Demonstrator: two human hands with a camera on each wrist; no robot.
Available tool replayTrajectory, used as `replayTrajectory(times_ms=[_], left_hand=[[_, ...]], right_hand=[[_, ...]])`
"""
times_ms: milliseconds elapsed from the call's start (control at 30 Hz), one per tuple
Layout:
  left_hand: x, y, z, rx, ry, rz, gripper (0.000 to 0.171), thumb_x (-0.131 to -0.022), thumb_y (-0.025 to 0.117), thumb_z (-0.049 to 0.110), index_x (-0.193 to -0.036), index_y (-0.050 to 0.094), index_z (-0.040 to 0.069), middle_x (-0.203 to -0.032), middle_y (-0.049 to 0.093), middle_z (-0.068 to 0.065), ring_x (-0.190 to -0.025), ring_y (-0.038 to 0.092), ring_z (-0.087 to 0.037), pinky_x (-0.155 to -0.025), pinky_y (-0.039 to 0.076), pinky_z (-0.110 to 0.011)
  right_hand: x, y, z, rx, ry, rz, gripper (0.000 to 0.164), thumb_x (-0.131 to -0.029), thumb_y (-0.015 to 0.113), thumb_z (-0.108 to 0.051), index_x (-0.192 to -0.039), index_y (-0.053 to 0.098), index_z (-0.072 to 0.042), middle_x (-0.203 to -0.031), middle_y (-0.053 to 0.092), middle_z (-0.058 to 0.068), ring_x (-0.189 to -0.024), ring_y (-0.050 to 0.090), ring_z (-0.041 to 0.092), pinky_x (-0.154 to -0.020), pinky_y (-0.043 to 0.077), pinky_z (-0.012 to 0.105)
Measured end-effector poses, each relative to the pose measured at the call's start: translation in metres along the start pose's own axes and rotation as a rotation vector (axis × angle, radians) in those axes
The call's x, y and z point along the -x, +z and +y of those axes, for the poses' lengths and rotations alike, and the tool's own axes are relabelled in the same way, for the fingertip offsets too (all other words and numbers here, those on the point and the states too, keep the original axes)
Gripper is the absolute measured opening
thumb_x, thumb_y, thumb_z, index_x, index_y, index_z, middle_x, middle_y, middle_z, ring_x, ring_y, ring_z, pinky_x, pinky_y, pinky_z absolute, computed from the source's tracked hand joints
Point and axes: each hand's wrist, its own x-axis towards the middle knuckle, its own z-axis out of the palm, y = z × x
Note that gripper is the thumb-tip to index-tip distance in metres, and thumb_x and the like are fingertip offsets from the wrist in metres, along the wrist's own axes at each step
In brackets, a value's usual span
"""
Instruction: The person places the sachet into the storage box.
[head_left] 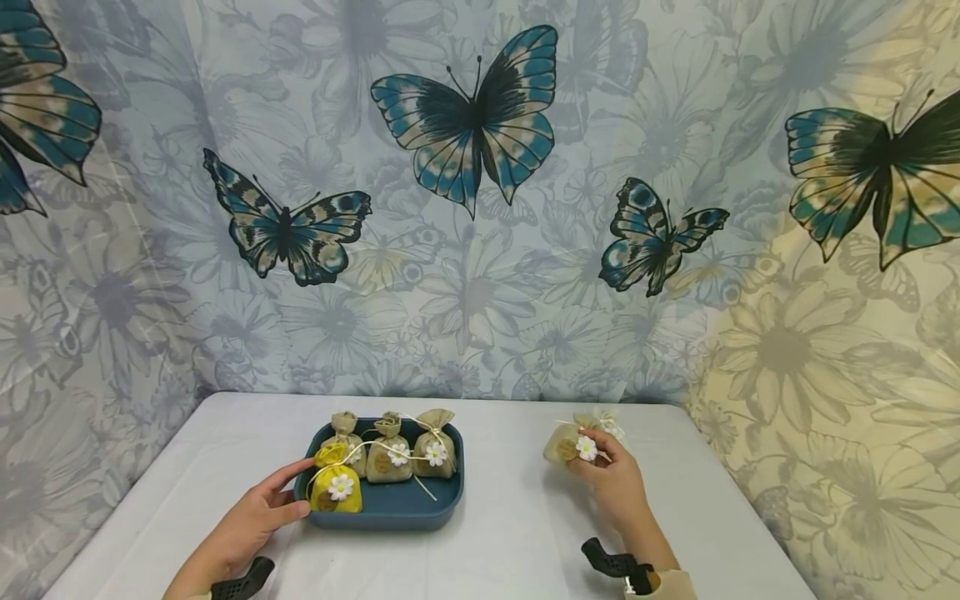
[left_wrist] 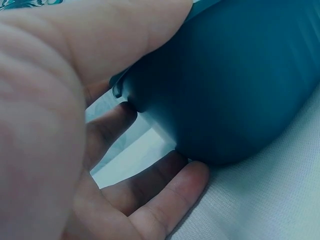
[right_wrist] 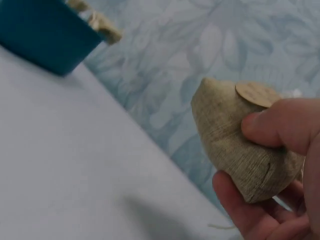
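My left hand [head_left: 251,508] grips the left end of a dark blue tray [head_left: 386,522], thumb and fingers spread along its rim and outer wall. In the left wrist view, fingertips touch the tray wall [left_wrist: 225,95] close to the tablecloth. My right hand [head_left: 615,483] holds a beige drawstring sachet [head_left: 557,448] above the table, right of the tray. In the right wrist view its thumb presses the cloth side, just under a round tan tag [right_wrist: 257,94]. A white daisy [head_left: 587,447] decorates the sachet. Another white flower [head_left: 611,427] shows behind the fingers.
Inside the tray, three beige sachets [head_left: 388,467] stand along the back; a yellow sachet [head_left: 345,493] is at the front left. Pale cords trail across them. A white cloth [head_left: 510,533] covers the table, and a butterfly-print curtain [head_left: 480,333] hangs behind it.
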Motion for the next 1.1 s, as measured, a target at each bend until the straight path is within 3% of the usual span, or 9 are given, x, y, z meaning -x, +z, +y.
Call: replayTrajectory(times_ms=[367, 533, 700, 833, 1000, 1100], left_hand=[[-0.001, 0.0, 0.003, -0.011, 0.004, 0.008, 0.075, -0.096, 0.069, 0.018, -0.157, 0.027, 0.003, -0.161, 0.007, -0.028, -0.139, 0.024, -0.054, -0.103, 0.034, -0.064], [0.001, 0.001, 0.002, 0.0, -0.004, 0.004, 0.075, -0.097, 0.068, 0.017, -0.157, 0.026, 0.003, -0.161, 0.005, -0.029, -0.14, 0.021, -0.055, -0.103, 0.033, -0.066], [0.001, 0.001, 0.001, 0.012, -0.007, 0.0, 0.074, -0.098, 0.067, 0.017, -0.157, 0.025, 0.003, -0.161, 0.002, -0.029, -0.14, 0.017, -0.056, -0.103, 0.031, -0.068], [0.001, 0.001, 0.001, 0.006, -0.01, 0.009, 0.075, -0.097, 0.068, 0.017, -0.157, 0.026, 0.003, -0.161, 0.003, -0.029, -0.14, 0.02, -0.055, -0.103, 0.033, -0.066], [0.001, 0.001, 0.0, -0.012, -0.015, 0.015, 0.075, -0.097, 0.069, 0.019, -0.157, 0.027, 0.003, -0.161, 0.004, -0.029, -0.14, 0.02, -0.056, -0.102, 0.032, -0.068], [0.001, 0.0, -0.001, -0.011, -0.018, 0.011, 0.075, -0.097, 0.068, 0.019, -0.157, 0.026, 0.003, -0.161, 0.004, -0.029, -0.14, 0.018, -0.056, -0.103, 0.031, -0.068]], right_hand=[[0.008, 0.001, -0.048, -0.089, -0.066, -0.042, 0.055, -0.081, 0.073, 0.013, -0.132, 0.059, 0.0, -0.131, 0.052, 0.013, -0.102, 0.06, 0.018, -0.078, 0.055, 0.025], [0.018, 0.007, -0.066, -0.112, -0.117, -0.084, 0.054, -0.081, 0.071, 0.016, -0.132, 0.058, 0.002, -0.131, 0.05, 0.017, -0.105, 0.059, 0.019, -0.078, 0.055, 0.027], [0.027, 0.018, -0.08, -0.04, -0.214, -0.117, 0.051, -0.082, 0.071, 0.015, -0.129, 0.063, -0.002, -0.127, 0.054, 0.017, -0.108, 0.059, 0.025, -0.08, 0.055, 0.027], [0.028, 0.032, -0.086, 0.044, -0.287, -0.146, 0.05, -0.081, 0.073, 0.013, -0.126, 0.067, -0.007, -0.127, 0.054, 0.01, -0.111, 0.057, 0.028, -0.082, 0.055, 0.027], [0.031, 0.054, -0.091, 0.106, -0.312, -0.161, 0.052, -0.079, 0.074, 0.012, -0.124, 0.07, -0.014, -0.124, 0.055, 0.003, -0.108, 0.056, 0.024, -0.081, 0.055, 0.027], [0.036, 0.07, -0.096, 0.149, -0.375, -0.179, 0.055, -0.078, 0.072, 0.015, -0.123, 0.071, -0.017, -0.123, 0.054, 0.002, -0.106, 0.057, 0.022, -0.079, 0.055, 0.029]])
